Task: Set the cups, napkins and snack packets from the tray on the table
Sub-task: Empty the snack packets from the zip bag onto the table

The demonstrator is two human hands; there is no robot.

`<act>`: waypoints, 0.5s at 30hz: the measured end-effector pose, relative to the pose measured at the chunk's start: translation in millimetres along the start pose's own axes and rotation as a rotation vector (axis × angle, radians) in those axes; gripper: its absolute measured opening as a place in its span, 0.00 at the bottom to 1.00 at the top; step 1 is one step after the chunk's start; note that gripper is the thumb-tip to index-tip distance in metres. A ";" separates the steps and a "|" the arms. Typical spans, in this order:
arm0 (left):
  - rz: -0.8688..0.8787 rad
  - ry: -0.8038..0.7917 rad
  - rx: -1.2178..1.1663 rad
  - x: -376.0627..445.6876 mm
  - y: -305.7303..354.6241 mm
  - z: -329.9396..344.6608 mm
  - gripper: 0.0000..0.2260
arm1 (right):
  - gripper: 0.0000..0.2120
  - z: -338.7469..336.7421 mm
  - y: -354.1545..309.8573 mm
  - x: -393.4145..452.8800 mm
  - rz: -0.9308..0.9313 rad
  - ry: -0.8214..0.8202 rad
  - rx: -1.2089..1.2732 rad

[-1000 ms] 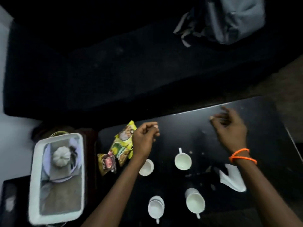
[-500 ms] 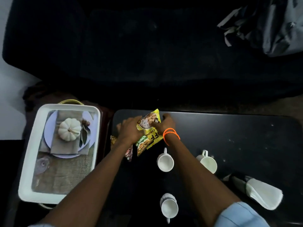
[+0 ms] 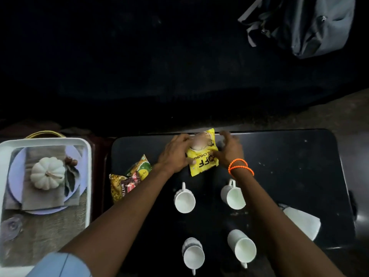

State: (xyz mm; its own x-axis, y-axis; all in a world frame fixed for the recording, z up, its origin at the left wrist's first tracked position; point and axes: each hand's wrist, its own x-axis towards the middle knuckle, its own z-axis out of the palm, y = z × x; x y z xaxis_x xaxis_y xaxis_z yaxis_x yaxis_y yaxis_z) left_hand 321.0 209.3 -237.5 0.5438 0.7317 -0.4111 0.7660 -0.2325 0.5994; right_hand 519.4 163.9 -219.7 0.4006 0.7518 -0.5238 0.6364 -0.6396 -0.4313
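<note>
black table (image 3: 289, 156) bears four cups, a napkin at 4 o'clock – left hand (image 3: 173, 154) and right hand (image 3: 229, 150) pinch the yellow snack packet (image 3: 203, 158) at 12 o'clock, seemingly to lay it flat – two other packets (image 3: 129, 180) lie at 9 o'clock

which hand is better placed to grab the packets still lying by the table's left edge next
Left, probably. The left hand is nearer the two snack packets, which lie just beside that forearm; the right hand would have to cross over the yellow packet.
</note>
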 end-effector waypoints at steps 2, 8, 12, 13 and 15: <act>0.023 -0.033 0.029 5.3 9.2 11.3 0.39 | 0.39 -7.3 11.0 -2.4 -0.156 -0.010 -0.152; 0.057 -0.088 0.167 13.5 17.4 34.9 0.48 | 0.44 5.7 27.2 -3.4 -0.363 -0.169 -0.394; 0.135 -0.127 0.277 17.7 9.0 32.9 0.52 | 0.47 13.7 33.0 -0.7 -0.396 -0.151 -0.487; 0.147 -0.141 0.312 17.0 7.0 33.1 0.54 | 0.48 14.4 35.7 -0.6 -0.413 -0.151 -0.510; 0.167 -0.161 0.359 15.9 4.6 33.5 0.56 | 0.49 12.4 41.7 0.7 -0.450 -0.164 -0.535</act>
State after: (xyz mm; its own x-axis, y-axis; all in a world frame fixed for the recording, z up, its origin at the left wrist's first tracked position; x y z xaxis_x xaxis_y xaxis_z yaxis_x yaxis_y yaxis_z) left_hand 344.7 198.4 -264.4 0.6952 0.5621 -0.4480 0.7183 -0.5683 0.4014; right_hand 538.0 135.8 -247.1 -0.0538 0.8632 -0.5019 0.9694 -0.0755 -0.2337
